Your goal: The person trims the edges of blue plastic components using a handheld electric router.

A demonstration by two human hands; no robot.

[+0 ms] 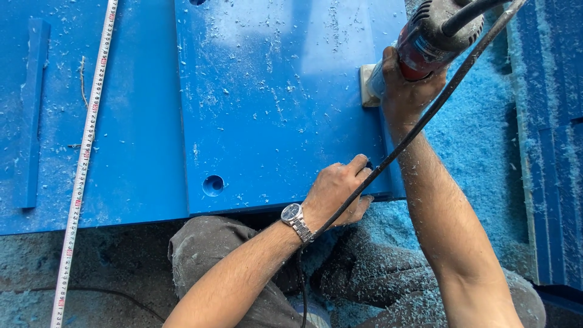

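There were two blue panels [273, 103], one thin blue strip [30, 115], one tape measure [85, 158], one power tool [431, 39], one wristwatch [293, 214] and two visible round holes [213, 184]

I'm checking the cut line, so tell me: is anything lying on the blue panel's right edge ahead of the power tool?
Nothing solid shows there. The right hand holds the power tool at the blue panel edge; beyond it only loose shavings lie. The left hand and the black cord sit behind it, nearer the person.

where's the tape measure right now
In the head view the tape measure lies stretched out on the left, running from the top edge down to the bottom across the lower blue sheet, well left of the left hand and the round hole.
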